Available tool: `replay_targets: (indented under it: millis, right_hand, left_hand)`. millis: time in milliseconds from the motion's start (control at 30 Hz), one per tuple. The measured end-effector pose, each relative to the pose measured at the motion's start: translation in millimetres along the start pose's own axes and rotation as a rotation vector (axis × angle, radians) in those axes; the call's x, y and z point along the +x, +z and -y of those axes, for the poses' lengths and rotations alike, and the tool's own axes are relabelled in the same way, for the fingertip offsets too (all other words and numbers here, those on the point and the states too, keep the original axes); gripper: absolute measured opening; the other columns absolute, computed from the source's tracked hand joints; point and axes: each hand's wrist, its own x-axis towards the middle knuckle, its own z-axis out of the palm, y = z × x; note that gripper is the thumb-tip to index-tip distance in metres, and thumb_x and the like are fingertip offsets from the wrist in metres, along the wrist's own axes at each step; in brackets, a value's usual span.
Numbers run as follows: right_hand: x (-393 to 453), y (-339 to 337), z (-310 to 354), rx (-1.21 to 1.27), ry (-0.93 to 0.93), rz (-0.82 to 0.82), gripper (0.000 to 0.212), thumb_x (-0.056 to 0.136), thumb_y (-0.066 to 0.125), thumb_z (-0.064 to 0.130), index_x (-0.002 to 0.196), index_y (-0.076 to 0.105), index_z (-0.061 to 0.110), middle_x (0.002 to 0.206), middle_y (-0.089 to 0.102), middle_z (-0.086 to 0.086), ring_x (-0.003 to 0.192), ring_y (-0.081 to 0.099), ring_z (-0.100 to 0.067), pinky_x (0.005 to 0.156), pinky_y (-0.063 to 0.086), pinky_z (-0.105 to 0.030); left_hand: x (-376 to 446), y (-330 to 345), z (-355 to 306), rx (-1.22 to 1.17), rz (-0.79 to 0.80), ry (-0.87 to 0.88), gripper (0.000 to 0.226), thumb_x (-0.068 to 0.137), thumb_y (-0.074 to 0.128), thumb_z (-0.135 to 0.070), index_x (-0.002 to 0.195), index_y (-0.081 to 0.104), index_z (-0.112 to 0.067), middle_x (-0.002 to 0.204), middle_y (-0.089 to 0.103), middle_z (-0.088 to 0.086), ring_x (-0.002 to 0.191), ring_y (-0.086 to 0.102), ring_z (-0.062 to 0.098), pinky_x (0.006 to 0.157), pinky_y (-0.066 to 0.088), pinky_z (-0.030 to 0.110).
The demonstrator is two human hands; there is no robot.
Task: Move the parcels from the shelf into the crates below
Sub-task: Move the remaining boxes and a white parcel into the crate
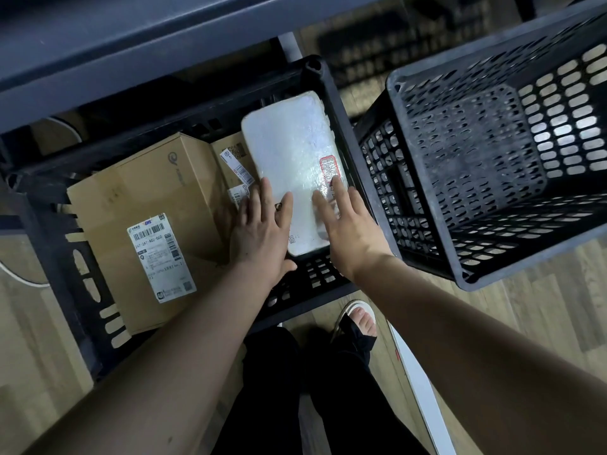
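Note:
A white wrapped parcel [292,159] with a red-edged stamp lies in the right side of the left black crate [49,244]. My left hand [262,228] lies flat with straight fingers on the parcel's near left edge. My right hand [348,224] rests on its near right part, fingers straight, the forefinger reaching the stamp. Beside the parcel a large cardboard box [144,205] with a white shipping label fills the crate's left side. A smaller labelled box [235,159] shows behind it, partly under the white parcel.
A second black perforated crate [427,254] stands tilted at the right with nothing in it. The dark shelf board [131,50] overhangs the crates at the top. My feet and dark trousers [328,372] stand on the wooden floor below, beside a white strip [417,382].

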Motion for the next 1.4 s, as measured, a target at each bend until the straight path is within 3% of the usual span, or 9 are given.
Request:
replay_targets:
  millis: [200,367,467,633,867,1133,1200,1300,1400]
  right_hand:
    - [13,6,0,-0.126,-0.022,-0.057,0.092,0.089,0.049,-0.004,0.15,-0.016,0.019,0.153,-0.029,-0.017,0.144,-0.017,-0.036,0.12,0.008,-0.039]
    - [14,11,-4,-0.173,-0.08,-0.116,0.08,0.091,0.031,-0.01,0.149,-0.018,0.014,0.152,-0.028,-0.022,0.143,-0.021,-0.034,0.12,0.004,-0.037]
    - [4,13,-6,-0.177,-0.106,-0.101,0.082,0.089,0.03,-0.013,0.148,-0.022,0.013,0.152,-0.029,-0.022,0.143,-0.023,-0.034,0.12,0.006,-0.035]
    - [-20,13,-8,-0.15,-0.093,-0.027,0.085,0.091,0.035,-0.01,0.148,-0.022,0.015,0.152,-0.03,-0.019,0.143,-0.024,-0.031,0.117,0.014,-0.03]
    - [-33,10,-22,-0.02,-0.086,0.092,0.091,0.086,0.05,0.004,0.152,-0.009,0.026,0.155,-0.028,-0.005,0.144,-0.021,-0.021,0.117,0.012,-0.03]
    - [-10,7,-19,-0.055,-0.163,-0.008,0.079,0.095,0.049,0.02,0.153,-0.005,0.019,0.156,-0.024,-0.006,0.146,-0.017,-0.022,0.117,0.025,-0.037]
    - [-4,0,-18,-0.118,-0.188,0.006,0.086,0.094,0.051,0.026,0.152,-0.012,0.015,0.155,-0.027,-0.008,0.145,-0.019,-0.023,0.118,0.014,-0.034]
    - [4,-8,-18,-0.243,-0.215,-0.039,0.088,0.094,0.044,0.037,0.148,-0.019,0.005,0.154,-0.028,-0.015,0.144,-0.021,-0.027,0.117,-0.005,-0.034]
    - [17,-11,-22,-0.27,-0.177,-0.095,0.084,0.096,0.036,0.041,0.148,-0.017,0.002,0.155,-0.025,-0.018,0.145,-0.019,-0.029,0.119,-0.006,-0.035]
  left_hand:
    - [15,10,-15,-0.065,-0.085,-0.07,0.133,0.068,0.07,-0.063,0.144,-0.019,0.001,0.148,-0.023,0.032,0.141,-0.014,0.042,0.115,-0.003,0.045]
    - [18,19,-15,-0.004,-0.33,-0.108,0.108,0.071,0.078,-0.041,0.146,0.016,0.007,0.15,0.014,0.034,0.14,0.019,0.042,0.114,0.018,0.044]
    - [8,25,-15,-0.084,-0.189,-0.046,0.106,0.085,0.061,-0.045,0.146,-0.012,0.003,0.152,-0.013,0.029,0.143,-0.008,0.039,0.116,0.0,0.043]
    - [-12,29,-26,-0.093,-0.187,-0.021,0.104,0.087,0.057,-0.049,0.146,-0.013,0.001,0.153,-0.014,0.028,0.143,-0.008,0.038,0.116,0.003,0.042]
    - [-24,41,-27,-0.046,-0.278,0.042,0.107,0.044,0.082,-0.059,0.128,0.055,0.001,0.132,0.049,0.03,0.12,0.052,0.04,0.101,0.041,0.046]
    - [-13,39,-1,-0.164,-0.327,0.185,0.073,0.08,0.049,-0.057,0.131,0.045,-0.006,0.129,0.045,0.02,0.121,0.044,0.042,0.097,0.041,0.055]
    - [-3,27,4,-0.112,-0.325,0.173,0.094,0.073,0.063,-0.061,0.142,0.032,-0.005,0.139,0.037,0.02,0.132,0.033,0.039,0.109,0.028,0.05]
    - [11,13,11,-0.107,-0.256,0.087,0.125,0.067,0.05,-0.08,0.15,-0.008,-0.006,0.156,-0.014,0.017,0.144,-0.009,0.031,0.112,-0.01,0.039]
    - [24,6,18,-0.094,-0.247,0.071,0.128,0.065,0.041,-0.086,0.148,-0.011,-0.004,0.155,-0.021,0.016,0.144,-0.017,0.027,0.113,-0.014,0.038]
